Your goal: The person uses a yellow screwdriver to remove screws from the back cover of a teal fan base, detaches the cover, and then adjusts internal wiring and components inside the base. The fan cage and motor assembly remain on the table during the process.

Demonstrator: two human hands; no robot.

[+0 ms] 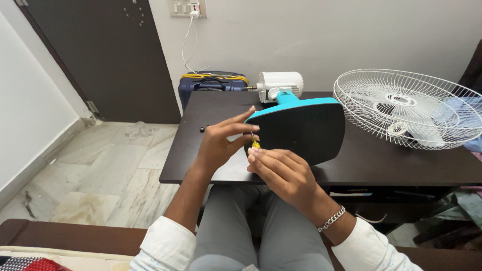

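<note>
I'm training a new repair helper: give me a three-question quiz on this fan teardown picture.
1. True or false: the wire fan guard lies on the dark table, apart from the fan base.
2. What does the right hand hold against the base? A) a hammer B) a small yellow-handled screwdriver C) a brush
3. Fill in: the left hand steadies the base's ___ edge.

Key: 1 true; 2 B; 3 left.

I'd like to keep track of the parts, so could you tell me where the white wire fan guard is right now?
In the head view, the white wire fan guard lies flat on the right side of the dark table, to the right of the teal fan base that both hands are working on.
</note>
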